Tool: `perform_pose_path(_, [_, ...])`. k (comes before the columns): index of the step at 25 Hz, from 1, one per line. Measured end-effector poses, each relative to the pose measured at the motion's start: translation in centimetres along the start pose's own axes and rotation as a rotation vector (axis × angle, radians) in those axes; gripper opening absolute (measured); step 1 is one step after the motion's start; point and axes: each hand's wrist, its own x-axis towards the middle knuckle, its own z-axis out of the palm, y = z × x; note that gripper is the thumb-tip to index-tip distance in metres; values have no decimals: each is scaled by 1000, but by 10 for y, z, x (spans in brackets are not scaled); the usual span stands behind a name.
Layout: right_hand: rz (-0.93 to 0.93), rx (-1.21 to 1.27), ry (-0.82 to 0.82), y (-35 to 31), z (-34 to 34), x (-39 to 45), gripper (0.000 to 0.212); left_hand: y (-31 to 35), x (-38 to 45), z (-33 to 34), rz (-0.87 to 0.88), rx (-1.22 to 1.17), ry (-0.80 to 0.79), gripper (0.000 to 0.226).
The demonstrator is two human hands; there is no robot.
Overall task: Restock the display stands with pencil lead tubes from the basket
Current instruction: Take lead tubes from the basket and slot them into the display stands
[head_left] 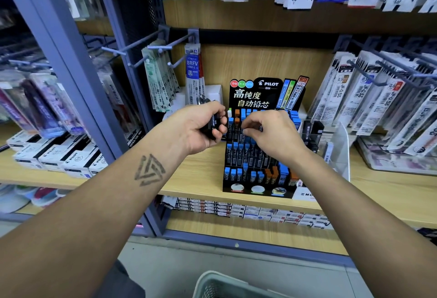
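Note:
A black tiered Pilot display stand [260, 180] sits on the wooden shelf, its rows holding several dark lead tubes with blue or orange caps. My left hand [201, 127] hovers just left of the stand and grips a small bunch of dark lead tubes [211, 125]. My right hand [272, 132] is over the stand's upper rows, thumb and fingers pinching one tube [247, 131] with a blue cap at a slot. A grey mesh basket [212, 284] shows at the bottom edge; its contents are hidden.
The wooden shelf [201, 174] carries white Pilot boxes [59, 155] at left and a clear acrylic holder [340, 146] right of the stand. Refill packs hang on pegs [163, 77] above and at right [378, 98]. Small boxes fill the lower shelf [236, 210].

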Motion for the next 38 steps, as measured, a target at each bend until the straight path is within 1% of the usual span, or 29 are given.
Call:
perform_pose_path(6, [-52,-112,-92,-4,7,-2,13,-1,2,3,-21,6,-25,24])
perform_pose_path(9, [-10,-52,-67,-2,2,-1,17,-2,4,4,-28,19,-39,22])
perform_pose_path(13, [158,172,92,4,-16,-1,12,-6,4,11,-43,49,-79,19])
perform_pose_path(15, [236,410,144,6,-29,-6,9,-11,2,18,-57,78,-142,14])
perform_pose_path(17, [276,657,103,8,-41,-15,10,-18,-4,29,-68,95,-245,6])
perform_pose_path(18, [287,730,56,9,-46,-20,12,-22,-6,35,-70,108,-297,4])
perform_pose_path(20, [285,780,-9,16,-58,-30,16,-27,-8,48,-68,139,-360,5])
perform_pose_path(22, [269,708,26,25,-65,-36,16,-23,-6,54,-34,124,-341,4])
perform_pose_path(24, [253,524,80,31,-66,-35,14,-12,1,47,23,31,-245,6])
perform_pose_path(26, [176,301,61,29,-60,-29,10,-2,7,31,84,-34,-137,7])
perform_pose_path(28, [43,60,-19,21,-54,-16,11,2,9,19,120,-21,-92,6])
perform_pose_path(31, [-130,-220,-182,1,-35,13,10,3,10,7,135,2,-93,8])
perform_pose_path(35, [-152,-413,-366,-14,-19,35,10,3,11,2,125,-26,-101,8])
perform_pose_path(38, [-161,-482,-426,-18,-12,41,11,2,12,3,113,-27,-109,10])
